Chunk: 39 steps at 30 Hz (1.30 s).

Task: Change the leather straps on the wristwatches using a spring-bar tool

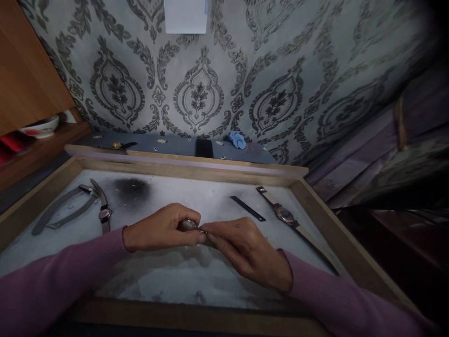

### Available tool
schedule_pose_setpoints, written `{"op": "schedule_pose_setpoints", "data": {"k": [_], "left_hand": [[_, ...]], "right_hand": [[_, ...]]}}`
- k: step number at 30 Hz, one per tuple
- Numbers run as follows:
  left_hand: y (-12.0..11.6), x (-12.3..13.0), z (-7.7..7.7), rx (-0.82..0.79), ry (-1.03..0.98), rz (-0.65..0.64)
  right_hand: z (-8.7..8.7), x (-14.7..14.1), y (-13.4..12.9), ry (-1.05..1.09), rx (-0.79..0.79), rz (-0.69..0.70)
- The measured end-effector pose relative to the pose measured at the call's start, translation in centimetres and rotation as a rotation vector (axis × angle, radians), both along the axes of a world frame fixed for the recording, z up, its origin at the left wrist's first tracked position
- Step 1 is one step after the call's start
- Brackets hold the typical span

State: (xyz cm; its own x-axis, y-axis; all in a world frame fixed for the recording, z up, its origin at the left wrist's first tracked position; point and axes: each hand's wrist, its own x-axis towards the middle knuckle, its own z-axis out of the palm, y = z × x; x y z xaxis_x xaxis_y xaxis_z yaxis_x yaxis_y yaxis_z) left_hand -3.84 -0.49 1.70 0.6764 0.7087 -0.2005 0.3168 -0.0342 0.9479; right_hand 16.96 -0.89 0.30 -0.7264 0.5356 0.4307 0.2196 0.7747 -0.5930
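Our left hand (159, 230) is pinching a round watch case (187, 225), likely keeping it still; our right hand (247, 245) is pinching by its edge, on what we cannot tell. Below, the wooden tray (338, 234) is holding pliers (59, 204), maybe so nothing rolls off.

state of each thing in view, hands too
left hand, gripping a round watch-like object
right hand, fingertips at that object's edge
pliers, handles spread apart
right watch, strap unfastened, stretched out
left watch, strap laid out
black strip, lying flat
blue cloth, crumpled
bowl, upright
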Motion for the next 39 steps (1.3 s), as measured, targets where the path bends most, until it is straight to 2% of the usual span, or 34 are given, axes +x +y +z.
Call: {"op": "schedule_pose_setpoints", "data": {"k": [5,9,25,39], "left_hand": [[-0.06,0.02,0.09,-0.007,0.011,0.004],[-0.03,0.09,0.04,-0.007,0.022,0.023],[0.17,-0.03,-0.07,-0.004,0.052,0.034],[0.18,0.13,0.09,-0.022,0.054,0.059]], "right_hand": [[0.21,0.02,-0.10,-0.116,-0.153,-0.019],[0.13,0.00,0.05,-0.044,-0.208,-0.014],[-0.17,-0.10,0.32,0.079,-0.132,0.007],[-0.35,-0.05,0.28,0.054,-0.126,-0.031]]}}
